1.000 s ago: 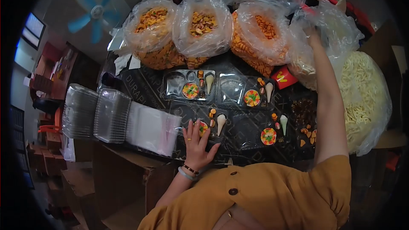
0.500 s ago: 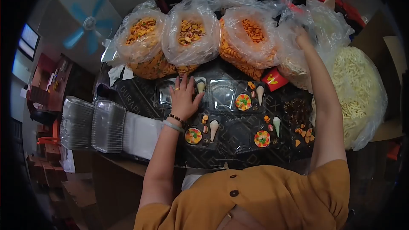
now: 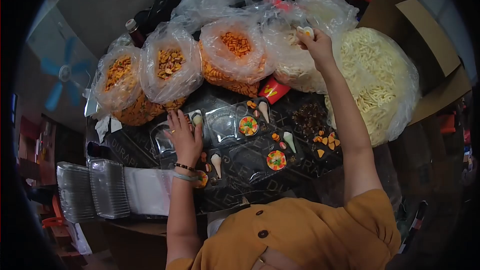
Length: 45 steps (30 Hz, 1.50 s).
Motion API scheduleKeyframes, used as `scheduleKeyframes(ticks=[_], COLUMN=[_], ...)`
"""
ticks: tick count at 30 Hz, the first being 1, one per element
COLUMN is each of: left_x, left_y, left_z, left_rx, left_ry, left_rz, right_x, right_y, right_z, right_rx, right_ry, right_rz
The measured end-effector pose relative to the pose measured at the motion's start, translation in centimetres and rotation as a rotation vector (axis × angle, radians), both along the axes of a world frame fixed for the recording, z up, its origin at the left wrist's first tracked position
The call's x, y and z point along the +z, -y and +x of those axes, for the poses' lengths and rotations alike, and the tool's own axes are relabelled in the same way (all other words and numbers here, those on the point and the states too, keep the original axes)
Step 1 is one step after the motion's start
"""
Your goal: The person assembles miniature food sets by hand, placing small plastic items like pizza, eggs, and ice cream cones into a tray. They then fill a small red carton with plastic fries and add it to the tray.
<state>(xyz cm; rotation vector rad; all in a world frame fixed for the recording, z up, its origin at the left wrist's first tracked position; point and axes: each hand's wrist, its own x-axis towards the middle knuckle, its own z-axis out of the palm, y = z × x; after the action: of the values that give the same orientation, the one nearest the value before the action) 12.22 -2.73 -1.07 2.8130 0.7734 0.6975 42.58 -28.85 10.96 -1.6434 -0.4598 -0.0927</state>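
Observation:
My right hand is raised over an open plastic bag of pale pieces. It pinches a small white piece with a yellow-orange centre, like a toy fried egg. My left hand rests with its fingers spread on a clear plastic tray, beside a small toy ice-cream cone. On the other trays lie a toy pizza, a white cone, another pizza and a pale green cone. My left wrist partly covers a further pizza.
Bags of small orange and brown pieces line the back. A large bag of cream-coloured strands stands right, by a cardboard box. A red fries carton sits mid-table. Stacked clear trays lie left; loose orange pieces lie right.
My right hand has come up out of the bag of pale pieces, now holding the toy fried egg. My left hand stays on the tray. The view has turned to the right.

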Motion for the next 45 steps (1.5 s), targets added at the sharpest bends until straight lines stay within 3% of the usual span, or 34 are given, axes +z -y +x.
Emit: scheduleKeyframes(ticks=[3, 5, 7, 9, 12, 17, 21, 23, 25, 26, 27, 29, 33, 36, 39, 41, 42, 45], left_x=[2.6, 4.5, 6.2, 4.8, 3.0, 2.0, 0.4, 0.2, 0.5, 0.9, 1.5, 1.6, 1.3, 1.3, 1.1, 0.9, 0.9, 1.0], left_y=[4.0, 8.0, 10.3, 10.5, 10.4, 10.1, 10.9, 11.1, 10.4, 10.0, 9.7, 9.2, 9.0, 8.7, 8.3, 8.2, 8.3, 9.0], left_z=[0.7, 1.4, 1.8, 1.8, 0.7, -1.6, -2.1, -2.1, -2.3, -2.4, -2.5, -2.6, -2.8, -3.3, -3.7, -3.5, -3.5, -3.4], left_rx=[-0.374, -0.503, -0.483, -0.548, -0.412, -0.205, -0.269, -0.308, -0.239, -0.163, -0.142, -0.130, -0.133, -0.132, -0.177, -0.197, -0.222, -0.304], left_ry=[0.367, 0.496, 0.633, 0.634, 0.720, 0.758, 0.776, 0.748, 0.718, 0.688, 0.677, 0.672, 0.712, 0.733, 0.714, 0.706, 0.696, 0.636], left_rz=[-0.409, -1.190, -1.791, -1.995, -1.973, -2.044, -1.861, -1.643, -1.764, -1.878, -1.930, -1.966, -2.052, -2.021, -1.933, -1.895, -1.854, -1.713], right_x=[0.2, -0.4, -2.2, -5.0, -6.7, -6.7, -9.5, -9.9, -9.9, -10.9, -11.1, -11.2, -11.8, -11.4, -9.6, -8.2, -7.9, -7.9], right_y=[-0.4, -1.6, -3.1, -4.3, -4.4, -4.6, -5.4, -5.5, -5.8, -5.9, -6.2, -6.7, -8.5, -8.8, -7.9, -6.9, -6.3, -5.1], right_z=[-7.0, -12.0, -15.1, -17.3, -19.8, -22.5, -23.7, -23.2, -21.5, -19.8, -18.4, -16.5, -15.5, -16.0, -17.7, -19.7, -21.1, -23.0], right_rx=[0.227, 0.460, 0.573, 0.597, 0.671, 0.638, 0.423, 0.353, 0.287, 0.160, 0.159, 0.047, 0.021, 0.148, 0.137, 0.618, 0.728, 0.755], right_ry=[-0.114, -0.257, -0.296, -0.169, -0.069, -0.393, -0.084, 0.053, -0.305, -0.114, -0.112, 0.437, 0.628, 0.698, 0.653, -0.246, -0.397, -0.469], right_rz=[0.000, 0.012, -0.150, -0.244, -0.189, -0.103, -0.173, -0.209, -0.048, -0.159, -0.161, -0.464, -0.717, -0.915, -0.728, -0.411, -0.227, -0.010])
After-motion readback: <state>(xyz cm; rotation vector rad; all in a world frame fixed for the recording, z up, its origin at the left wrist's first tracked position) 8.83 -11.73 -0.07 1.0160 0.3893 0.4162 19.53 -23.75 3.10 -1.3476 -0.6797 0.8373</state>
